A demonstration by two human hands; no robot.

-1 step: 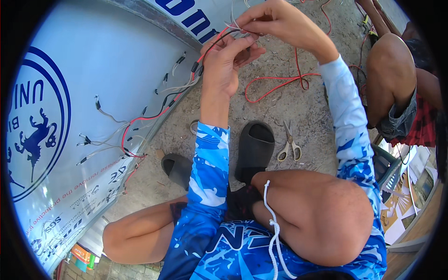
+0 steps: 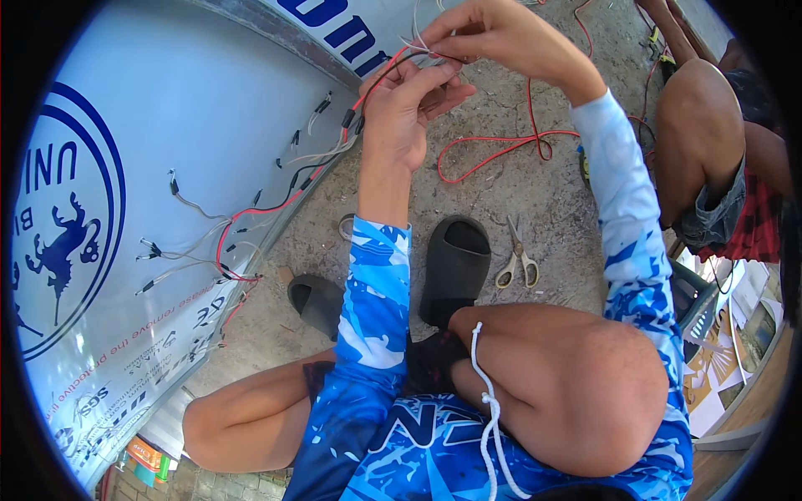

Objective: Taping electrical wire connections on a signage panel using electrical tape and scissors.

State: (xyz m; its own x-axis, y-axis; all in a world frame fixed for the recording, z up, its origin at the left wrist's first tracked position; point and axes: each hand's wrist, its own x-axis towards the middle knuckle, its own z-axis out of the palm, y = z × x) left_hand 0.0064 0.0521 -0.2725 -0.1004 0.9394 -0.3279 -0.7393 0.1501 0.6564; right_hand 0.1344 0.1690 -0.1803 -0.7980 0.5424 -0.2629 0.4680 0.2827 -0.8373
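My left hand (image 2: 408,104) is raised beside the edge of a white panel (image 2: 184,108), its thumb and fingertips closed on a red and black wire (image 2: 376,83). Touching the same spot, my right hand (image 2: 497,37) pinches the wire ends with thumb and index finger. Thin white wires (image 2: 416,27) rise just beside those fingertips. Exactly which strand each fingertip grips is too small to tell. From my left hand the red wire (image 2: 288,200) runs down along the panel, with dark sleeved joints and short grey leads branching off.
Scissors (image 2: 518,257) lie on the concrete floor beside my dark slipper (image 2: 457,267). A loop of red and black cable (image 2: 484,150) lies farther out. Another person's knee (image 2: 702,113) is at the right, above scattered paper scraps (image 2: 718,367).
My right forearm has shifted very slightly to the right, showing more of a yellow-black object beside the sleeve. Both hands stay at the wires.
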